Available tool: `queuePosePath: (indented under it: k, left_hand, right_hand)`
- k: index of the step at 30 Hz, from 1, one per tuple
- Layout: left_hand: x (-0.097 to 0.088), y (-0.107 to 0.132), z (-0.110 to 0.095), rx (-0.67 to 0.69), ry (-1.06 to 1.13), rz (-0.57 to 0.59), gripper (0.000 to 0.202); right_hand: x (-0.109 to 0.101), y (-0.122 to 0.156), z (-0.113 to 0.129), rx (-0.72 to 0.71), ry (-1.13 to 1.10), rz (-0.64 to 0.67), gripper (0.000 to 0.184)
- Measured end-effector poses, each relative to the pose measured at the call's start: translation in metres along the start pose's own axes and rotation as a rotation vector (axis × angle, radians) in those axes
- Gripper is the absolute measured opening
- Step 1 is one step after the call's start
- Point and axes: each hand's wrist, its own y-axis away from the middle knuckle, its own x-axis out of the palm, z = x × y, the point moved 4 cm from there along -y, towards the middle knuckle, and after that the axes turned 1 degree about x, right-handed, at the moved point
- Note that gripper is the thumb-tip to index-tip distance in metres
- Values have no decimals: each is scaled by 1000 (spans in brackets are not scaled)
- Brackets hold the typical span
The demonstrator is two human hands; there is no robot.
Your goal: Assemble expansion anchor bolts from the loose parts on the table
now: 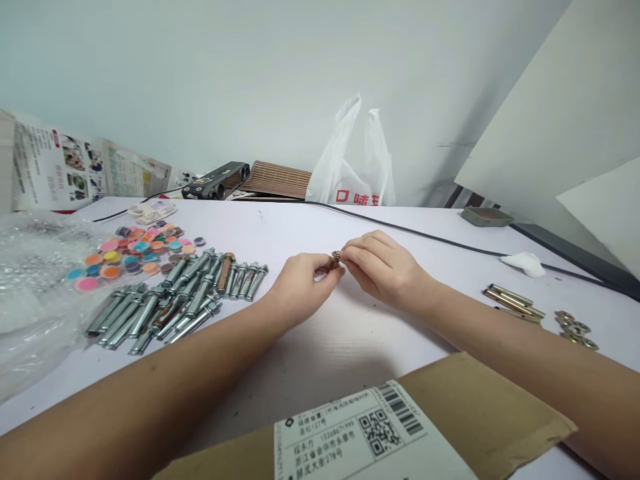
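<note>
Near the middle of the table, my left hand (306, 283) is closed around a brass-coloured expansion bolt (336, 257), most of which its fingers hide. A nut or washer shows at the bolt's upper end; which one I cannot tell. My right hand (383, 267) pinches at this end from the right, thumb and fingers together. Left of my hands lies a pile of silver expansion bolts (197, 287), with a few brownish ones among them. On the right rest several brass-coloured sleeves (515, 301) and, beside them, a small heap of nuts and washers (575, 330).
A cardboard box (500, 400) with a shipping label stands in front of me, below my hands. Colourful small discs (133, 250) and clear plastic wrap (40, 287) lie at left. A black cable (425, 237) crosses behind, near a white plastic bag (345, 167) and a small tray (487, 217).
</note>
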Motion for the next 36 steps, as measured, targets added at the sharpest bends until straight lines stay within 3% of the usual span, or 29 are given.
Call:
queuePosePath:
  k: [11, 14, 17, 21, 23, 28, 36]
  left_hand:
    - [-2, 0, -2, 12, -54, -8, 33]
    - [-3, 1, -3, 8, -41, -4, 32]
    - [-3, 2, -2, -2, -34, 6, 32]
    - [-2, 1, 0, -17, -47, 12, 31]
    - [-2, 0, 1, -20, -38, 12, 30]
    - [-1, 0, 3, -39, -28, 7, 31]
    - [-1, 0, 4, -30, -37, 16, 32]
  right_hand:
    - [2, 6, -1, 4, -34, 85, 25]
    - [-1, 7, 1, 21, -102, 29, 26]
    - [-6, 7, -3, 220, -193, -97, 25]
    - [-5, 5, -17, 709, -476, -211, 21]
    - [1, 2, -22, 872, -649, -194, 24]
    - [17, -5, -24, 932, -915, -56, 24]
    - [20, -4, -23, 957, -990, -77, 25]
